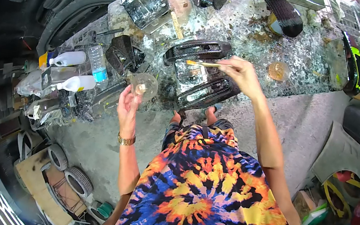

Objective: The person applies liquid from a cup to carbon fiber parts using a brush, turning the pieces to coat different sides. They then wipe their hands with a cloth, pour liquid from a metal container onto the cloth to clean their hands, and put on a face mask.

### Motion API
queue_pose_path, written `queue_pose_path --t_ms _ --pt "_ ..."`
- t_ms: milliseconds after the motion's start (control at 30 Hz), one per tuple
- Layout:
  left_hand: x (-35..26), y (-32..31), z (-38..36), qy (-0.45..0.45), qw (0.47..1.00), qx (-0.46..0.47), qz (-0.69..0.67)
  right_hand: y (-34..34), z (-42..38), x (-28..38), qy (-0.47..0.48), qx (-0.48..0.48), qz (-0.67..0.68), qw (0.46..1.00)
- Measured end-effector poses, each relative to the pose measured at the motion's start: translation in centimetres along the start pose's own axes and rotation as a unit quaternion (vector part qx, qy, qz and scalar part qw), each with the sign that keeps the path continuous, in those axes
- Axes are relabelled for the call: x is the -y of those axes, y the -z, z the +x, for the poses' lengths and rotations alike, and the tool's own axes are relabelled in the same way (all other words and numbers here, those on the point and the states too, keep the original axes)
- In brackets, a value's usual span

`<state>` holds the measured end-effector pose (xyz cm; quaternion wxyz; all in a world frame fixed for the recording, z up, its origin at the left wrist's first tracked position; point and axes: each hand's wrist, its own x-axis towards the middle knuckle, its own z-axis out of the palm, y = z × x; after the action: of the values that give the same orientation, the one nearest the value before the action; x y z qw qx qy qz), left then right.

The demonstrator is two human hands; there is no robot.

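Observation:
My right hand [241,75] pinches the thin handle of a small paintbrush [204,64], its bristles pointing left. Below the bristles lie two dark, glossy carbon-fibre parts with long openings: a farther part [197,51] and a nearer part [209,92]. A shiny, stained block [190,74] shows between them. My left hand [129,104] is closed on the near edge of a clear round plastic cup [144,87], which is held left of the parts. What the cup contains is hard to make out.
On the stained workbench [243,38] stand a cup of amber liquid [278,71], a bottle with blue liquid [98,64] and white bottles [70,59]. Dark moulded parts [124,54] lie near the left hand. Tyres [78,180] rest on the floor.

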<state>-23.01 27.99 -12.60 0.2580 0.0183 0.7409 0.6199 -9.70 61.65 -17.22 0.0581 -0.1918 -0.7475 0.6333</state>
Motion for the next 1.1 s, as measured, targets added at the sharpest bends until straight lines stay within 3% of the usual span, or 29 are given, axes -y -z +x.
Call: queue_pose_path --t_ms 133,200,367,633,767,900,967,1100 --pt "-0.3 -0.9 -0.2 -0.01 1.0 -0.006 0.01 -1.9 1.8 -1.2 0.023 0.02 0.015 0.999" --pt "-0.8 -1.4 -0.3 -0.012 1.0 -0.006 0.013 -1.0 1.8 -2.2 -0.038 0.01 0.011 0.999" --pt "-1.6 -2.3 -0.1 -0.017 1.0 -0.011 0.02 1.6 0.6 -6.2 -0.052 -0.02 0.087 0.995" --pt "-3.0 -3.4 1.4 -0.023 0.995 0.013 0.095 4.2 -1.7 -10.7 -0.185 -0.046 0.22 0.957" --pt "-4.2 -5.0 2.2 -0.043 0.992 0.028 0.114 5.7 -2.6 -12.5 -0.126 -0.098 0.174 0.972" --pt "-5.2 -6.7 2.9 -0.027 0.99 0.043 0.135 7.7 -2.3 -4.1 -0.096 -0.108 0.122 0.982" --pt "-5.9 -8.0 3.6 -0.022 0.987 0.055 0.149 7.2 -0.9 0.6 -0.023 -0.043 0.13 0.99" --pt "-7.8 -11.3 5.1 -0.026 0.979 0.068 0.189 4.2 3.6 5.9 0.167 0.046 -0.032 0.984"
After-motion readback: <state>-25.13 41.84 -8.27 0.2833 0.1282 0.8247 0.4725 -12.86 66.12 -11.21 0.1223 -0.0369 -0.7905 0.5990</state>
